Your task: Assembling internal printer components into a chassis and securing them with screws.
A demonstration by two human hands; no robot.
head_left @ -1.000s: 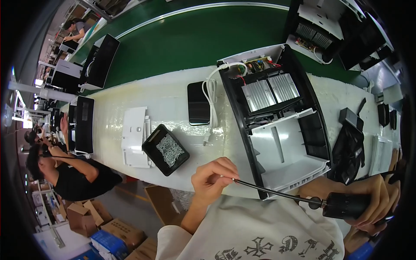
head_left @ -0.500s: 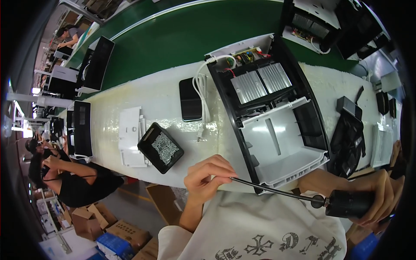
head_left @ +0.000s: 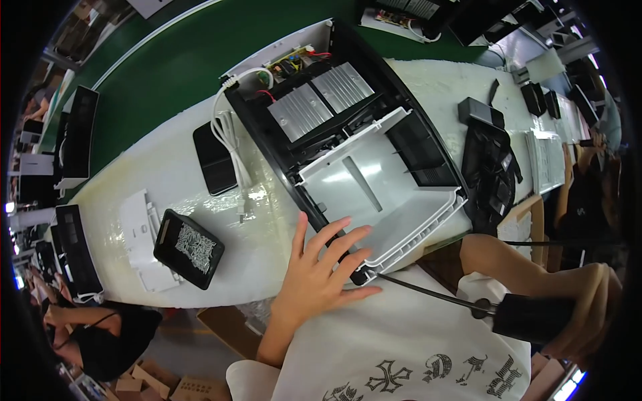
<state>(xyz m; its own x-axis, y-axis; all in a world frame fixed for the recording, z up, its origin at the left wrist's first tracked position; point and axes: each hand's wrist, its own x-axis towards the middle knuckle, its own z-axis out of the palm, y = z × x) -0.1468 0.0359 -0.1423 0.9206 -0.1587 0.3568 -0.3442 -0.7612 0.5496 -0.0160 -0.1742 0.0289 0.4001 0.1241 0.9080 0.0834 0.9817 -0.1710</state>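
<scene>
While left hand (head_left: pixel 314 274) lies flat, fingers spread, on black casing (head_left: pixel 348 134), right hand (head_left: pixel 588 314) grip seemingly clamps electric screwdriver (head_left: pixel 528 317).

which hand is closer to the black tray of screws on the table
Left. The left hand rests at the near corner of the open appliance chassis, just right of the black tray of screws. The right hand holds a black screwdriver far off to the right.
</scene>
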